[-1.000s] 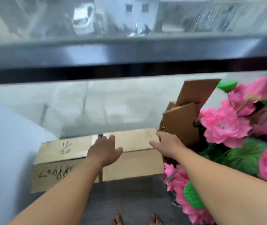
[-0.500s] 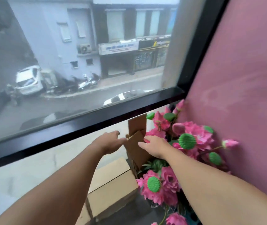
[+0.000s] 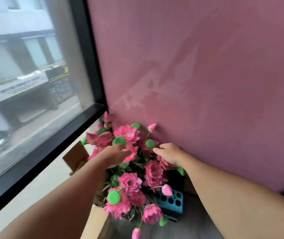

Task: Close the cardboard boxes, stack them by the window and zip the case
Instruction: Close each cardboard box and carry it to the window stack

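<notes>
Beside the window (image 3: 34,83), where its black frame meets the pink wall (image 3: 198,75), I reach both bare arms into a bunch of pink lotus flowers (image 3: 132,169) with green seed pods. My left hand (image 3: 115,155) lies among the upper blooms, fingers straight and relaxed, its grip apart and holding nothing. My right hand (image 3: 169,153) hovers just beside it, nearer the wall, fingers loosely extended towards the blossoms, its grip likewise apart and empty. An open cardboard box (image 3: 76,158) stands under my left forearm, one brown flap raised on the window side; the flowers appear to rise out of it, though motion blur hides the rim. A second cardboard box (image 3: 95,223) shows only a pale edge at the bottom of the view, below my left arm. On the grey floor (image 3: 198,221), near the wall and touching the lower blooms, sits a blue tray with round holes (image 3: 171,201).
</notes>
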`<action>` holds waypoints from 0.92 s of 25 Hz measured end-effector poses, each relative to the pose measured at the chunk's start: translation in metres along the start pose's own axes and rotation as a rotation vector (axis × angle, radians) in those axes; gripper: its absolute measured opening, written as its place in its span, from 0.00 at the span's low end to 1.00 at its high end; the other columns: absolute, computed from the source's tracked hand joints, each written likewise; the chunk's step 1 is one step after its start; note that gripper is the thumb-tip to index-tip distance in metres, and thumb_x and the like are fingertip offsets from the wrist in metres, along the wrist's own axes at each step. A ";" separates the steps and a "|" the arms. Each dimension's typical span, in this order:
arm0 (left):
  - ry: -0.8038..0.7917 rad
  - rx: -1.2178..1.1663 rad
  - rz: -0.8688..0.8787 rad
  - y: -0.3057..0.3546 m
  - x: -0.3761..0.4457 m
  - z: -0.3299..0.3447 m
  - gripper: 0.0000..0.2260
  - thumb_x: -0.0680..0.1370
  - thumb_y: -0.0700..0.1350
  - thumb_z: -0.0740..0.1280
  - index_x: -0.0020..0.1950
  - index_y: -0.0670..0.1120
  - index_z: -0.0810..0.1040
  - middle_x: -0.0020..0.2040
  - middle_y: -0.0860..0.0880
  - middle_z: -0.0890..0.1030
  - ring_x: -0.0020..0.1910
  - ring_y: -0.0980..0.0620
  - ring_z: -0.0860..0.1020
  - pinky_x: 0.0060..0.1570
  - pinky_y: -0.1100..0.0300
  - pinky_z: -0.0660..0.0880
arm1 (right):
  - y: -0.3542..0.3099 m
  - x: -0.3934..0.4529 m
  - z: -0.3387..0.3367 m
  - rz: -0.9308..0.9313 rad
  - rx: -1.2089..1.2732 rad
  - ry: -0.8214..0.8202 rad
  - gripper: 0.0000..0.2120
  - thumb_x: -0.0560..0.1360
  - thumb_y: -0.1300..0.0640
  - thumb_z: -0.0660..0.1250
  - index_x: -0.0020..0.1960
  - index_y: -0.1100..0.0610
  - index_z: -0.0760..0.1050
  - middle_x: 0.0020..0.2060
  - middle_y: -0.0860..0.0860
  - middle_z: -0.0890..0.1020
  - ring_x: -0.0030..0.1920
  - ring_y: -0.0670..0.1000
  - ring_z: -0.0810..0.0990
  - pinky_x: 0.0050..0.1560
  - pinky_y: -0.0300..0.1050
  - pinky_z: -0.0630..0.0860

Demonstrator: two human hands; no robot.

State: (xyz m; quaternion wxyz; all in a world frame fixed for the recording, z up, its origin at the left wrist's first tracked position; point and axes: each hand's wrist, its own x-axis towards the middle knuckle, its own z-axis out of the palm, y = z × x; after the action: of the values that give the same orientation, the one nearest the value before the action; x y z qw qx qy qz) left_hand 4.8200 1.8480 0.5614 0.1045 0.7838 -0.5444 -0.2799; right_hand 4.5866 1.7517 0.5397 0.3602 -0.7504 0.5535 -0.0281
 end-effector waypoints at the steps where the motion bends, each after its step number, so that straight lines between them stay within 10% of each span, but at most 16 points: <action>1: -0.018 0.025 0.037 0.028 0.006 0.011 0.22 0.80 0.61 0.61 0.61 0.45 0.76 0.59 0.41 0.80 0.58 0.40 0.77 0.55 0.54 0.73 | 0.025 -0.009 -0.014 0.037 0.031 0.034 0.31 0.73 0.32 0.62 0.66 0.52 0.77 0.62 0.53 0.81 0.63 0.57 0.78 0.61 0.46 0.71; 6: -0.108 0.044 0.213 0.153 0.026 0.072 0.22 0.84 0.51 0.58 0.79 0.49 0.64 0.75 0.44 0.68 0.69 0.47 0.72 0.65 0.58 0.68 | 0.147 -0.066 -0.080 0.228 0.129 0.176 0.40 0.71 0.29 0.59 0.76 0.51 0.68 0.74 0.51 0.71 0.73 0.55 0.70 0.70 0.47 0.65; 23: -0.576 0.509 0.839 0.572 0.006 0.365 0.27 0.81 0.63 0.56 0.75 0.49 0.68 0.76 0.46 0.69 0.73 0.44 0.68 0.70 0.54 0.63 | 0.517 -0.295 -0.193 0.856 0.392 0.533 0.34 0.76 0.32 0.60 0.74 0.53 0.71 0.72 0.52 0.74 0.72 0.54 0.72 0.66 0.44 0.67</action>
State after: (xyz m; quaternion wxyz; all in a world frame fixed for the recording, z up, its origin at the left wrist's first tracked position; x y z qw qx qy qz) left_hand 4.1651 1.6733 0.5276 -0.1381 0.3932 -0.8658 -0.2771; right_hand 3.9686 1.8378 0.4921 0.3199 -0.3436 0.8663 -0.1708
